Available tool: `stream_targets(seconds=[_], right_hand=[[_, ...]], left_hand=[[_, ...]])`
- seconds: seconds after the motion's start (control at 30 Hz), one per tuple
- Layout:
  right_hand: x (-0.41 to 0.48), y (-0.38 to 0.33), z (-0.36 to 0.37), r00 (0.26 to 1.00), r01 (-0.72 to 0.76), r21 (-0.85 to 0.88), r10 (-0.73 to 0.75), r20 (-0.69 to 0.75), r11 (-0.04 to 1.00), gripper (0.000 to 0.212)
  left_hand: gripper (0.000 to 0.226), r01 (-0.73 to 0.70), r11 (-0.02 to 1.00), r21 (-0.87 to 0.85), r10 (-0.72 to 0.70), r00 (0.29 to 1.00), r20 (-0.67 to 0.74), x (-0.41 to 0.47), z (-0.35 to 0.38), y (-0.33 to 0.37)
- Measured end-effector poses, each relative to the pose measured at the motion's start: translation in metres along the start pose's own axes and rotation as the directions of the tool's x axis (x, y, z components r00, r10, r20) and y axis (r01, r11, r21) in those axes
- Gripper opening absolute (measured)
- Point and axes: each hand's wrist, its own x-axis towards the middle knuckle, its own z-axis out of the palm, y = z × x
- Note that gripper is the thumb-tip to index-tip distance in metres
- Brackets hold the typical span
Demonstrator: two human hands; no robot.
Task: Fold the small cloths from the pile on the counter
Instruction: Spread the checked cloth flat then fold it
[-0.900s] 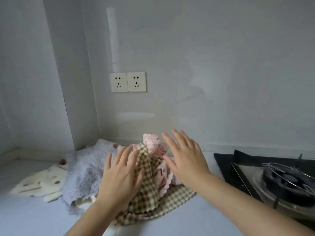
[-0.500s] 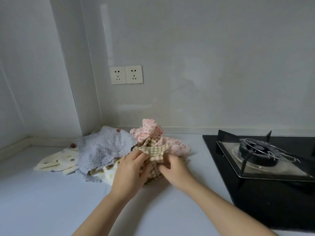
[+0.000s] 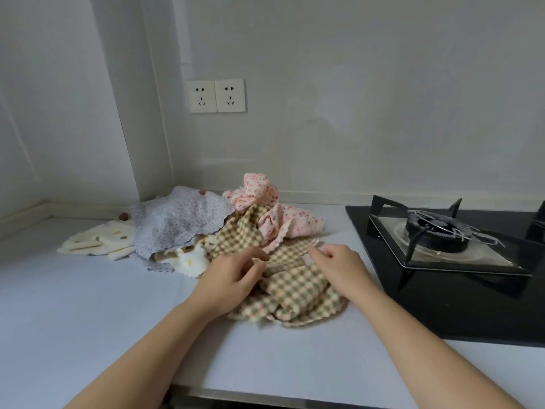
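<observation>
- Head view: left hand (image 3: pixel 233 278) and right hand (image 3: pixel 339 268) each pinch the checked cloth (image 3: pixel 295 293).
- Beyond the hands it tucks under the pink floral cloth (image 3: pixel 283 222); pulling could drag that along.

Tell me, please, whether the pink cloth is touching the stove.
Apart. The head view shows a strip of bare counter between the pink cloth and the stove's left edge.

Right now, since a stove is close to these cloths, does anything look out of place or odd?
A tangle of bent wire sits on the burner, an odd place for it. The checked cloth lies crumpled close to the stove. Nothing looks spilled or damaged.
</observation>
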Motion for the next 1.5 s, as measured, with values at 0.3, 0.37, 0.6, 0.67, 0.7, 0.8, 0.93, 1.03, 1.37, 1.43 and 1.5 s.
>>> stream_targets(seconds=[0.3,0.37,0.6,0.67,0.7,0.8,0.93,1.03,1.37,1.43,1.5], right_hand=[[0.003,0.010,-0.010,0.992,0.059,-0.339,-0.019,0.121,0.939,0.024],[0.004,0.012,-0.016,0.997,-0.049,-0.451,0.067,0.024,0.891,0.027],[0.005,0.005,-0.009,0.969,0.196,-0.454,-0.242,-0.045,0.869,0.022],[0.008,0.008,0.001,0.970,0.240,-0.389,-0.233,0.064,0.890,0.023],[0.009,0.011,0.006,0.969,0.246,-0.404,-0.212,0.127,0.881,0.025],[0.013,0.018,0.014,0.964,0.241,-0.379,-0.175,0.201,0.893,0.034],[0.007,0.014,0.016,0.926,0.273,-0.364,-0.140,0.352,0.891,0.053],[-0.004,0.010,0.017,0.889,0.323,-0.448,-0.105,0.446,0.834,0.062],[-0.024,0.003,0.019,0.932,0.156,-0.644,0.103,0.346,0.749,0.081],[-0.030,0.006,0.013,0.936,0.101,-0.674,0.160,0.314,0.731,0.081],[-0.035,0.014,0.003,0.946,0.086,-0.673,0.152,0.286,0.734,0.080]], left_hand=[[0.053,0.258,0.920,0.296,-0.310,0.940,0.144,0.011,0.012,-0.027],[0.048,0.364,0.849,0.383,-0.430,0.897,0.100,0.008,0.006,-0.033],[0.046,0.230,0.935,0.271,-0.185,0.966,-0.181,0.008,0.000,0.001],[0.040,0.234,0.944,0.233,-0.219,0.972,-0.089,0.010,0.007,0.019],[0.032,0.263,0.938,0.224,-0.268,0.963,-0.009,0.009,0.012,0.023],[0.020,0.410,0.910,0.060,-0.414,0.907,0.083,0.011,0.017,0.022],[0.019,0.566,0.396,-0.723,-0.737,0.665,0.117,0.019,0.002,0.013],[0.024,0.496,0.272,-0.825,-0.790,0.605,0.103,0.019,-0.007,0.007],[0.012,0.155,0.973,0.172,-0.136,0.984,-0.118,0.001,0.000,0.029],[0.029,0.144,0.950,0.276,-0.195,0.967,0.167,-0.003,0.013,0.029],[0.056,0.059,0.924,0.377,-0.217,0.895,0.391,-0.008,0.025,0.024]])
